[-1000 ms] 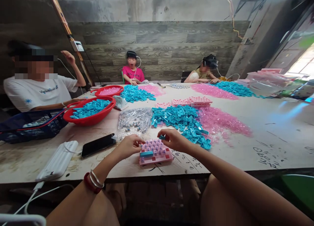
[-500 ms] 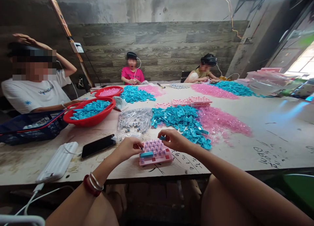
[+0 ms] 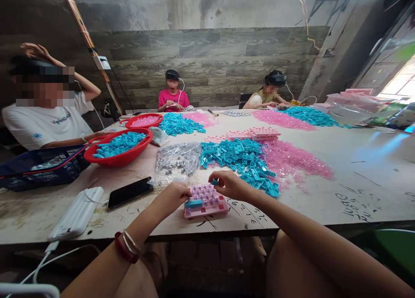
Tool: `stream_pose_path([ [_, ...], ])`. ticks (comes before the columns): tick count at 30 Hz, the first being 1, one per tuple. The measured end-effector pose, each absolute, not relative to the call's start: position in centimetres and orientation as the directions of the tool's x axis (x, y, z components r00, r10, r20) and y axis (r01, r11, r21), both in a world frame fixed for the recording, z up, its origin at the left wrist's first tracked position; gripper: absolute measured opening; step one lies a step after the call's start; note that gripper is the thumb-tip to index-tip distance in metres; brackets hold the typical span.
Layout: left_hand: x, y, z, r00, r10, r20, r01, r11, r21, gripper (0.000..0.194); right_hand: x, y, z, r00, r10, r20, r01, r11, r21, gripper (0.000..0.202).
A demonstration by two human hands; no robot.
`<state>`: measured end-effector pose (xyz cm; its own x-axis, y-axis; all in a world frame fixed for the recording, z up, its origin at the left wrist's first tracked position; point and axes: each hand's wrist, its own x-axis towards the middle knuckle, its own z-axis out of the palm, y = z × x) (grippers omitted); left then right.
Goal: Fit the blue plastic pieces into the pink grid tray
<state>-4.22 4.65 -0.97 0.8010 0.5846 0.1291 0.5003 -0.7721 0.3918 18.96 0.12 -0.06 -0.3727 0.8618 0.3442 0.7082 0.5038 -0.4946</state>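
Observation:
A pink tray (image 3: 207, 205) with rows of small pink pieces lies at the table's near edge, one blue piece (image 3: 193, 203) resting on its front left. My left hand (image 3: 171, 196) presses its fingertips onto the tray's left side; whether they pinch anything is hidden. My right hand (image 3: 228, 184) hovers over the tray's far edge, pinching a small blue piece (image 3: 214, 182). Just beyond lie a heap of blue pieces (image 3: 238, 157) and a spread of pink pieces (image 3: 292, 160).
A black phone (image 3: 129, 191), a white power bank (image 3: 77, 212) and a bag of small parts (image 3: 177, 160) lie to the left. Red bowls (image 3: 118, 159) of blue and pink pieces stand further left. Three other people sit around the table.
My left hand has slid a little right and down onto the tray's left side. The person at left has raised an arm up to the head. My right hand has hardly moved.

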Motion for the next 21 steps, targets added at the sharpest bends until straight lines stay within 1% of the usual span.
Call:
stream_pose_path([
  [2, -4.21, 4.75, -1.08, 0.805, 0.574, 0.146, 0.482, -0.778, 0.402, 0.022, 18.99, 0.15, -0.09, -0.371, 0.862, 0.345, 0.708, 0.503, -0.496, 0.022],
  [5, -4.18, 4.79, -1.01, 0.787, 0.597, 0.154, 0.493, -0.759, 0.426, 0.02, 19.05, 0.19, -0.17, -0.373, 0.861, 0.346, 0.706, 0.505, -0.497, 0.022],
  [10, -4.22, 4.77, -0.77, 0.762, 0.636, 0.122, 0.523, -0.715, 0.464, 0.021, 19.17, 0.18, -0.21, -0.37, 0.861, 0.349, 0.71, 0.504, -0.491, 0.024],
  [15, -4.37, 4.97, -0.97, 0.775, 0.616, 0.137, 0.493, -0.727, 0.479, 0.019, 19.21, 0.16, -0.14, -0.369, 0.861, 0.35, 0.711, 0.504, -0.491, 0.024],
  [18, -4.49, 5.01, -0.92, 0.792, 0.592, 0.147, 0.471, -0.747, 0.469, 0.019, 19.15, 0.14, -0.13, -0.369, 0.865, 0.341, 0.711, 0.499, -0.495, 0.023],
  [21, -4.54, 4.83, -0.73, 0.808, 0.57, 0.147, 0.469, -0.775, 0.423, 0.018, 19.12, 0.12, -0.17, -0.368, 0.866, 0.338, 0.711, 0.497, -0.498, 0.023],
])
